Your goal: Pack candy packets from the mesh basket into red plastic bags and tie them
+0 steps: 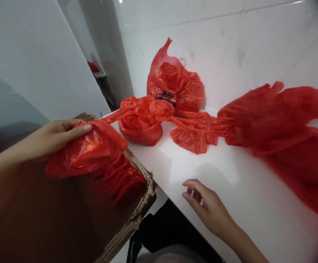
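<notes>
My left hand [55,137] grips a crumpled red plastic bag [86,151] and holds it over the open cardboard box [137,215] at the left. Inside the box lie more red bags [120,180]. My right hand [207,206] hovers over the white counter [175,164] near its front edge, fingers loosely curled and holding nothing. A knotted red bag [141,122] sits on the counter just beyond the box.
A fuller red bag [175,82] stands against the white marble wall at the back. A flat red bag [197,133] lies mid-counter. Large loose red bags [290,128] spread across the right side. A dark gap opens below the counter edge.
</notes>
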Demonstrator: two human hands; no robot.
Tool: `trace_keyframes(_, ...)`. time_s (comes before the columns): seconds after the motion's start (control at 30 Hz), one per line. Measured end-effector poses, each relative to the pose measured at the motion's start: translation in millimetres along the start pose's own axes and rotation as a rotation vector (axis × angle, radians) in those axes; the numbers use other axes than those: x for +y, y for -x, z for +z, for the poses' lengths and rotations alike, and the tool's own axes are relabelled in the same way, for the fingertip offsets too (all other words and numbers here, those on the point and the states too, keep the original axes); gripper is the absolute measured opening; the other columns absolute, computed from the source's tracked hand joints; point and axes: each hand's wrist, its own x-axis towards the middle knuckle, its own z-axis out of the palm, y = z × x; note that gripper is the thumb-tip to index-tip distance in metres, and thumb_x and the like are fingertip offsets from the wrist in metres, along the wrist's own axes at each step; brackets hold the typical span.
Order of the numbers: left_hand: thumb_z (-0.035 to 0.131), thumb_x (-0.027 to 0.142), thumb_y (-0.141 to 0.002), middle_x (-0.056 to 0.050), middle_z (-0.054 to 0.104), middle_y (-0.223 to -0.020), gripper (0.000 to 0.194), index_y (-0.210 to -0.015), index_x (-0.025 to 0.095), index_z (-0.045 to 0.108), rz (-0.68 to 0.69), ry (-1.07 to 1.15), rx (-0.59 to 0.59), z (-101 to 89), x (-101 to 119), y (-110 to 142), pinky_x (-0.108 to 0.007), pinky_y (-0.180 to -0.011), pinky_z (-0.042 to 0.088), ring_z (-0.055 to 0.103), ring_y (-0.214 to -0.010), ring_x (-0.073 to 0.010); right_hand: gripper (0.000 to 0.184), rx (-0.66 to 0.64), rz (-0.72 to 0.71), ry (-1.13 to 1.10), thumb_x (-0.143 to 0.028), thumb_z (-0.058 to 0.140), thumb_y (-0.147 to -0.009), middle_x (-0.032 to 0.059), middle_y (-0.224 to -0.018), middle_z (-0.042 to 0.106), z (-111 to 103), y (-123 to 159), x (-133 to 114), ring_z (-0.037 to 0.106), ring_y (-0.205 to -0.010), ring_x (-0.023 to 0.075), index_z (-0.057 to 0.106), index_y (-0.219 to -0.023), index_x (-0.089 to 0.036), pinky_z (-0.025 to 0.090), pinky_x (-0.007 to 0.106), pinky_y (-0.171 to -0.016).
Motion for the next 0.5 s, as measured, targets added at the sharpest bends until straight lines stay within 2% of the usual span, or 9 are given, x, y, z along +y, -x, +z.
trace_keyframes(0.1,0.059,0.059,-0.079,0.004,0.069,-0.081,0.049,-0.100,0.015,0.063,-0.058,-0.157,-0.204,-12.2,-48.4,-9.6,-0.022,-0.064,0.052,0.062,-0.070,-0.0134,0.040,-0.051,-0.186,0.003,-0.031,0.049,-0.092,0.0063,-0.113,0.059,27.6,-24.2,-21.5,0.060,-0.080,0.0139,0.044,-0.131,-0.029,0.053,0.026,-0.068)
trace_keyframes(0.17,0.058,0.056,-0.081,0.005,0.069,-0.085,0.042,-0.095,0.016,0.065,-0.075,-0.233,-0.358,-10.2,-74.5,-13.8,-0.020,-0.071,0.050,0.061,-0.079,-0.0138,0.045,-0.058,-0.297,0.018,-0.026,0.046,-0.093,0.0080,-0.125,0.052,43.7,-36.3,-27.4,0.060,-0.090,0.0155,0.041,-0.137,-0.032,0.053,0.030,-0.078)
trace_keyframes(0.23,0.056,0.056,-0.083,0.004,0.068,-0.087,0.041,-0.092,0.018,0.067,-0.105,-0.235,-0.497,-0.2,-95.1,-16.1,-0.019,-0.073,0.048,0.060,-0.082,-0.0148,0.045,-0.068,-0.364,0.042,-0.021,0.043,-0.093,0.0082,-0.131,0.047,57.6,-44.7,-25.3,0.059,-0.096,0.0160,0.043,-0.137,-0.034,0.052,0.031,-0.084)
trace_keyframes(0.33,0.059,0.056,-0.079,0.001,0.068,-0.087,0.039,-0.087,0.020,0.069,-0.118,-0.195,-0.644,27.8,-120.8,-17.4,-0.020,-0.072,0.046,0.059,-0.082,-0.0177,0.049,-0.072,-0.432,0.055,-0.014,0.040,-0.092,0.0082,-0.132,0.045,73.0,-51.5,-12.9,0.060,-0.097,0.0153,0.042,-0.137,-0.034,0.052,0.030,-0.083)
trace_keyframes(0.5,0.062,0.048,-0.077,-0.001,0.070,-0.083,0.030,-0.087,0.022,0.072,-0.030,-0.152,-0.841,97.8,-165.0,-18.6,-0.025,-0.066,0.046,0.061,-0.074,-0.0192,0.057,-0.079,-0.475,0.018,-0.009,0.042,-0.089,0.0073,-0.125,0.051,82.1,-54.5,-0.9,0.057,-0.107,0.0173,0.034,-0.141,-0.032,0.050,0.031,-0.087)
